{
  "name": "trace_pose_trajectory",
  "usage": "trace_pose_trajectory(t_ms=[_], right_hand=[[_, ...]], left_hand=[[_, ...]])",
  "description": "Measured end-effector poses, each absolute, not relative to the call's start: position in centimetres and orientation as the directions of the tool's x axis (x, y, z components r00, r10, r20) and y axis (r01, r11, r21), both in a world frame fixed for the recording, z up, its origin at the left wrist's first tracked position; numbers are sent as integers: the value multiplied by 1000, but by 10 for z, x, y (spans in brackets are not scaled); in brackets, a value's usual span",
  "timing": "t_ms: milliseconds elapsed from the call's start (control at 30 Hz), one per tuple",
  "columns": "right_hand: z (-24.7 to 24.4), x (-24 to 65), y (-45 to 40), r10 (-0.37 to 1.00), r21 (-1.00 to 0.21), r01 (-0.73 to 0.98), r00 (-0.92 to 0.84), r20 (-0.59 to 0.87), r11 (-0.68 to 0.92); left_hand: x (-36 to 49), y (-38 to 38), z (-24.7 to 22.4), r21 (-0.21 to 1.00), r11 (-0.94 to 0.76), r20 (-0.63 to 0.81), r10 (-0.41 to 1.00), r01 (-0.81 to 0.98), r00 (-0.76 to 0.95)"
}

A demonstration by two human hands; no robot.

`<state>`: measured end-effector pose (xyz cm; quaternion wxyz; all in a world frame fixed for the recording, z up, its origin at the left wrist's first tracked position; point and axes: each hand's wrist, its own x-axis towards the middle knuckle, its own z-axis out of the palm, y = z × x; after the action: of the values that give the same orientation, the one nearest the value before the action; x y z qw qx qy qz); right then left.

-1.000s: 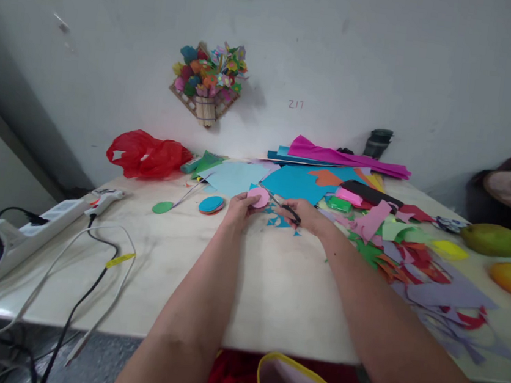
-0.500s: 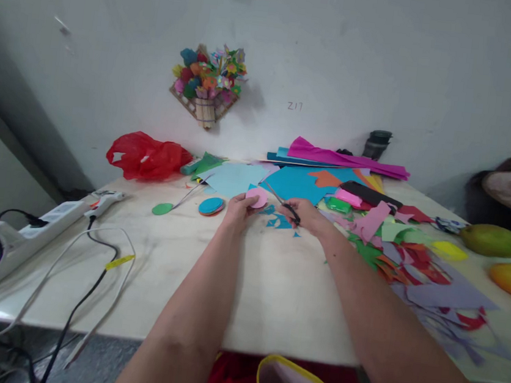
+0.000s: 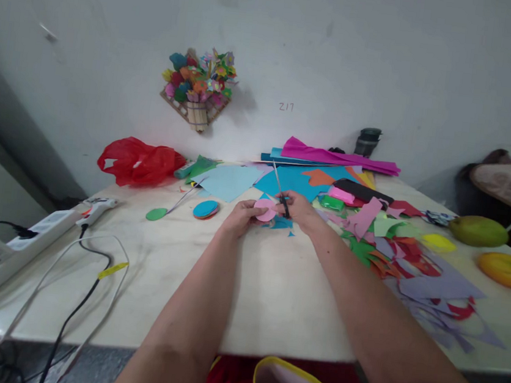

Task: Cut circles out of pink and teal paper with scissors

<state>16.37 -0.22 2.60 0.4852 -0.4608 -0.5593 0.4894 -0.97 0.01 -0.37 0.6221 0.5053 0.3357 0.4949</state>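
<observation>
Over the middle of the table, my left hand pinches a round pink paper piece, with a bit of blue paper showing behind it. My right hand is closed round the dark handles of a pair of scissors, whose blades point up and away. The right fingertips are at the pink piece's right edge; whether they grip it too I cannot tell. Below lie blue paper scraps. Left of my hands is a small stack of paper circles, blue on top, and a green circle.
Coloured paper sheets and a magenta roll lie at the back. A red plastic bag is back left, a power strip with cables at left. Paper scraps and two mangoes are on the right.
My right hand has moved left to the pink paper, and the scissors have swung to point more upright. My left hand still holds the paper. The view has shifted slightly.
</observation>
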Motion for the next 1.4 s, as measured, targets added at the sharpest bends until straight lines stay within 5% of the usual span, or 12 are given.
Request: trace_pose_trajectory(t_ms=[400,600,967,1400], right_hand=[[20,147,1,981,-985,-4,90,173,174],[27,147,-4,989,-992,-75,112,95,104],[16,163,-2,981,-988,132,-190,50,76],[21,181,-8,890,-977,154,-453,62,147]], left_hand=[[-1,2,-5,933,-44,89,990,-356,113],[2,0,-4,915,-83,98,995,-394,17],[-2,1,-3,901,-96,94,995,-423,-25],[-6,2,-3,868,-95,120,993,-488,20]])
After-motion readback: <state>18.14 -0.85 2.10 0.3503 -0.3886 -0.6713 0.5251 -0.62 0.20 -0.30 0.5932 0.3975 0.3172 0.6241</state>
